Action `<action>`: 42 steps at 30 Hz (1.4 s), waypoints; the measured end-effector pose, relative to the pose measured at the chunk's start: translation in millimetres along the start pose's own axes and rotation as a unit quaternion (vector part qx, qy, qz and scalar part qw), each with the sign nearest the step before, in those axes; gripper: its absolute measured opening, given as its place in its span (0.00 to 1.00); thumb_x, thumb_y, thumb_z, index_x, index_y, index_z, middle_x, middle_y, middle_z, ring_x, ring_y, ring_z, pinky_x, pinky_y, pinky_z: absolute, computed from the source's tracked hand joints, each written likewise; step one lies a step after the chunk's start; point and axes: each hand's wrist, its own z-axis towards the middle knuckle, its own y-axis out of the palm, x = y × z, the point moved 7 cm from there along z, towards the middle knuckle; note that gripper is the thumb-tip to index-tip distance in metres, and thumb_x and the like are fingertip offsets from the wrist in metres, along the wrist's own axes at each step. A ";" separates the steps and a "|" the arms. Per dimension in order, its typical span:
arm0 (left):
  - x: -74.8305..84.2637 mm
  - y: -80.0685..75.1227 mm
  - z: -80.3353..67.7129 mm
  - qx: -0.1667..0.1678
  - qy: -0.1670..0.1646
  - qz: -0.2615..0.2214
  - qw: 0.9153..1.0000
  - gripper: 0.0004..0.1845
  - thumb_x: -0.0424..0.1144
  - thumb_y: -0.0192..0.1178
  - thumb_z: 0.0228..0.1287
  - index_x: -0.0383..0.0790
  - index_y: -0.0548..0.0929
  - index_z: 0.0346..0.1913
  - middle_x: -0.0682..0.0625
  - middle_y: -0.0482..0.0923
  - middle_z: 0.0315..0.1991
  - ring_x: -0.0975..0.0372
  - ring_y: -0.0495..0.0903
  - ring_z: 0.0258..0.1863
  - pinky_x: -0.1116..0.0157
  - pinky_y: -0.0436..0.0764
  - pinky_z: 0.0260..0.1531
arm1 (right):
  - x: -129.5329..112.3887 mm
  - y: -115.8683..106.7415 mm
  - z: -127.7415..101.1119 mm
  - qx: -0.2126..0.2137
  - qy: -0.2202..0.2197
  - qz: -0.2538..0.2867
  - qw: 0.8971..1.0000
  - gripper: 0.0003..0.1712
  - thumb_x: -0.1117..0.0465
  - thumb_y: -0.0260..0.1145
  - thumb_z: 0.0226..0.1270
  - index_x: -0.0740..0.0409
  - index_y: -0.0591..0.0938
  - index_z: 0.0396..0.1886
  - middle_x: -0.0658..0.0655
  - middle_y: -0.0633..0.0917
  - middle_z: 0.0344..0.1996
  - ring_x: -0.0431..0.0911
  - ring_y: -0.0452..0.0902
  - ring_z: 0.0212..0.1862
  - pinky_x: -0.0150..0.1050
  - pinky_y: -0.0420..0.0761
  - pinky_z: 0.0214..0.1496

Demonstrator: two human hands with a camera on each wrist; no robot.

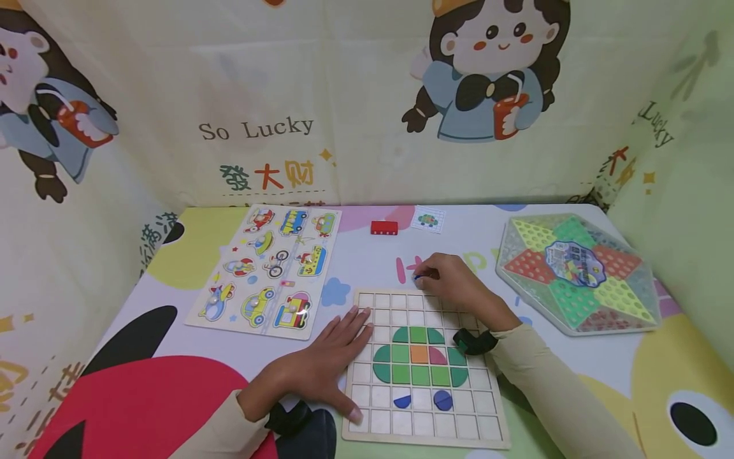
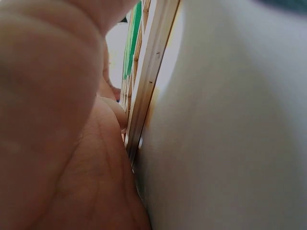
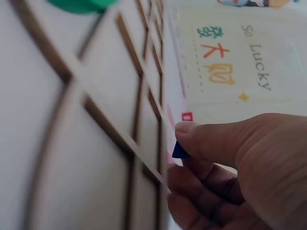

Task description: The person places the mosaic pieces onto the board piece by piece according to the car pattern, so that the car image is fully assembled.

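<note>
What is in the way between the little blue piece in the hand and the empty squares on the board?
Nothing visible. The right hand pinches the blue piece just past the far edge of the wooden grid board, and the squares nearest it look bare.

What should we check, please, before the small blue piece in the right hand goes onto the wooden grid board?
1. Hold on the piece: the right hand pinches the small blue piece between thumb and fingers. Ok.
2. Board steadied: the left hand lies flat against the left edge of the wooden grid board. Ok.
3. Free cells: the top two rows near the right hand are bare. Ok.
4. Piece shape and facing: mostly hidden by the thumb. Cannot tell.
5. Pieces already placed: the green pattern and the two blue pieces sit inside their cells. Ok.
</note>
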 end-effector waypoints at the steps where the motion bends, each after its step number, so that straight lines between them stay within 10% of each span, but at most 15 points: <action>1: -0.1 0.0 0.0 0.000 0.000 0.000 1.000 0.67 0.69 0.69 0.44 0.42 0.43 0.78 0.51 0.26 0.78 0.60 0.20 0.74 0.50 0.30 0.70 | -0.7 -2.6 -0.3 0.002 -0.003 0.004 1.000 0.05 0.65 0.70 0.63 0.58 0.87 0.39 0.51 0.82 0.35 0.46 0.75 0.38 0.40 0.79 0.43; 22: 0.8 -0.5 -3.9 -0.001 -0.010 -0.002 1.000 0.68 0.71 0.68 0.41 0.43 0.43 0.78 0.53 0.25 0.78 0.59 0.20 0.74 0.48 0.31 0.70 | -63.9 11.2 -34.4 -0.104 -0.123 0.076 0.984 0.08 0.68 0.69 0.63 0.56 0.87 0.42 0.44 0.83 0.36 0.41 0.75 0.36 0.33 0.80 0.39; 42: 0.2 1.5 -0.1 -0.009 -0.007 -0.009 1.000 0.67 0.71 0.68 0.43 0.43 0.43 0.78 0.52 0.24 0.78 0.58 0.19 0.73 0.49 0.29 0.70 | -90.4 54.6 -85.6 -0.272 -0.170 0.101 0.942 0.10 0.71 0.67 0.63 0.52 0.88 0.38 0.38 0.80 0.34 0.32 0.74 0.36 0.29 0.79 0.39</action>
